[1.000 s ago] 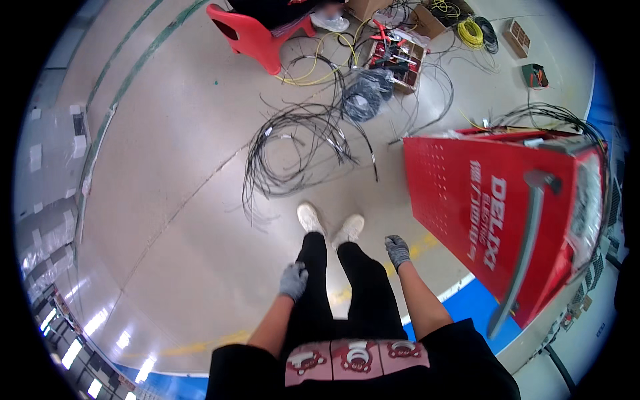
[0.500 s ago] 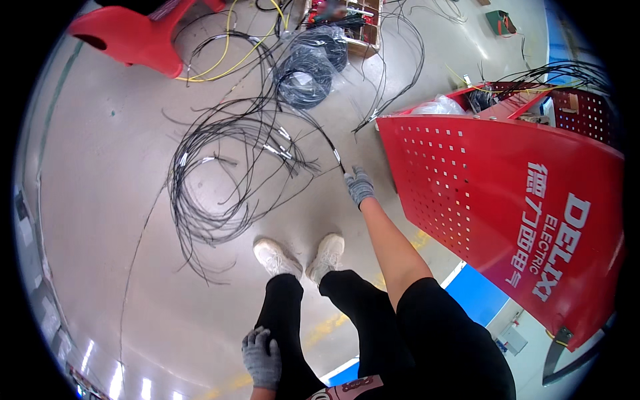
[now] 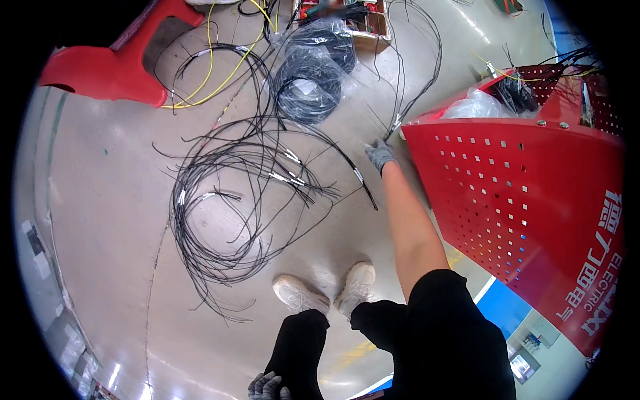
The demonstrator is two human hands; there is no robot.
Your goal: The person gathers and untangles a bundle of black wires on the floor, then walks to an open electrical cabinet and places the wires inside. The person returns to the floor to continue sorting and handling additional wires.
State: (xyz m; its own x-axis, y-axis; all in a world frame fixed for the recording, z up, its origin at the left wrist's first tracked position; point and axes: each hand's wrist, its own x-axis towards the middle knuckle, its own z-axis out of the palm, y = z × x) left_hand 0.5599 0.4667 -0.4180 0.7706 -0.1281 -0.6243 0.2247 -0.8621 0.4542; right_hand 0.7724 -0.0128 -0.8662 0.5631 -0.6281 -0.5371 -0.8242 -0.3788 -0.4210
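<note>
My right hand (image 3: 381,156), in a grey knit glove, reaches forward beside the red cart. Its fingers are closed on the end of a thin black cable bundle (image 3: 398,121) with a white label. To its left, another black cable bundle (image 3: 360,175) with a white marker lies loose, its end on the floor. That bundle runs back to the large loose coil of black cables (image 3: 179,223), which carries several white labels. My left hand (image 3: 267,387), gloved too, rests open on my left leg at the lower edge, only partly in view.
On the right stands a red perforated metal cart (image 3: 467,193) with plastic wrap and cables. Plastic-wrapped black cable coils (image 3: 310,93) lie ahead, near a parts box (image 3: 373,41). A red plastic stool (image 3: 100,70) and a yellow cable (image 3: 212,60) are at the far left.
My right hand has let go of the labelled bundle beside the coil and moved forward and right to another bundle by the cart. My left hand has slipped lower in view.
</note>
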